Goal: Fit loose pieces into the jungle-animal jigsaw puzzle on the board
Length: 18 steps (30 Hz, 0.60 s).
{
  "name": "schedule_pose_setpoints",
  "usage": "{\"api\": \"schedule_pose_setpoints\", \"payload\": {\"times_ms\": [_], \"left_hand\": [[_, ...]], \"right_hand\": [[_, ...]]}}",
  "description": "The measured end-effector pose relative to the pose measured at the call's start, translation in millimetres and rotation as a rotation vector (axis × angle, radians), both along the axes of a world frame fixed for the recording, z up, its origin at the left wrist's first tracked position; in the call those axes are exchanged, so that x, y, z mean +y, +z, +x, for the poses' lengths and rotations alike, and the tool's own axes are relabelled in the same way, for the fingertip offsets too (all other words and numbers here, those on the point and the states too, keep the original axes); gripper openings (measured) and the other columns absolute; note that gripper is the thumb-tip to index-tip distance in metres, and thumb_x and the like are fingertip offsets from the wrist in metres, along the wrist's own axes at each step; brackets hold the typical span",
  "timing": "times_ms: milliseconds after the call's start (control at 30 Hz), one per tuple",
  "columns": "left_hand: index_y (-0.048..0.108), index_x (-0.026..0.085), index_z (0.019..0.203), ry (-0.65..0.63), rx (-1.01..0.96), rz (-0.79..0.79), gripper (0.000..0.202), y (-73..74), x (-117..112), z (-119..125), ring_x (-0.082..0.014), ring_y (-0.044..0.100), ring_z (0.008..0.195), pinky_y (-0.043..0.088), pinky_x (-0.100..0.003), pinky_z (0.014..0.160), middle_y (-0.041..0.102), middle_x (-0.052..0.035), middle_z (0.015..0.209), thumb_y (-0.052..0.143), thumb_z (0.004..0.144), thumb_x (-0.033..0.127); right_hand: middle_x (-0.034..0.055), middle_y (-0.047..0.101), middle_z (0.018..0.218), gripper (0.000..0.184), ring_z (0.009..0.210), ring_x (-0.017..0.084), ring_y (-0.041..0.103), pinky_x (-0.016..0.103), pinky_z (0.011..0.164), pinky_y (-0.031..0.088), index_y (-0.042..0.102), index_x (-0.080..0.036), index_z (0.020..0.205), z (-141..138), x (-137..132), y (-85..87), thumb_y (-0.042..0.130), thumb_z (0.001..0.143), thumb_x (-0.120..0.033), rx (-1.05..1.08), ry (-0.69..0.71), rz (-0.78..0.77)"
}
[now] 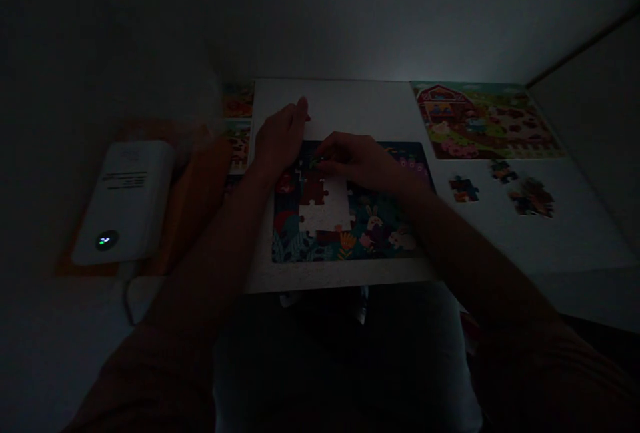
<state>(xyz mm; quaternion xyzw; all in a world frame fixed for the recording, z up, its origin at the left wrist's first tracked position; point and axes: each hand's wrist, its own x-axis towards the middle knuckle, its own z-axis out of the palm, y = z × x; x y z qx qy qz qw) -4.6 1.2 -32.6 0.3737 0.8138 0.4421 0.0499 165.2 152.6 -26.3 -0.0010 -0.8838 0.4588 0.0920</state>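
Note:
A dark jigsaw puzzle (385, 246) with rabbits and plants lies flat on the white table in dim light. Part of its middle is a pale gap (330, 210) where the backing shows, with a brown-red piece (313, 191) at the gap's upper left. Over the upper part of the puzzle, my right hand (357, 156) has thumb and fingers pinched on a small greenish puzzle piece (315, 162), partly hidden by the fingers. My left hand (283, 136) rests at the puzzle's upper left corner, fingers stretched forward, holding nothing that I can see.
A farm picture puzzle (487, 120) lies at the back right, with several loose puzzle pieces (533, 198) in front of it. On the left, a white device (125, 200) with a lit display and cable sits on an orange box (197, 180). More picture cards (238, 100) lie behind my left arm.

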Motion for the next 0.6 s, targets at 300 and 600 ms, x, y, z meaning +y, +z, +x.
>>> {"api": "schedule_pose_setpoints", "payload": {"times_ms": [300, 600], "left_hand": [[0.078, 0.024, 0.101, -0.028, -0.052, 0.125, 0.062, -2.5, 0.6, -3.1, -0.0271, 0.072, 0.098, 0.052, -0.047, 0.094, 0.076, -0.0092, 0.098, 0.036, 0.123, 0.065], [0.079, 0.026, 0.101, -0.001, -0.093, 0.125, 0.062, -6.0, 4.5, -7.1, -0.0258, 0.072, 0.096, 0.053, -0.044, 0.097, 0.074, -0.0071, 0.093, 0.037, 0.122, 0.067]], "right_hand": [[0.0121, 0.071, 0.134, 0.028, 0.114, 0.031, 0.071, 0.047, 0.104, 0.060, 0.079, -0.027, 0.135, -0.5, -1.2, -9.5, 0.072, 0.113, -0.043, 0.207, 0.036, 0.423], [0.0111, 0.074, 0.148, 0.033, 0.136, 0.034, 0.068, 0.056, 0.121, 0.055, 0.083, -0.034, 0.146, 18.8, -6.8, -2.5, 0.067, 0.117, -0.038, 0.234, 0.276, 0.622]]}}
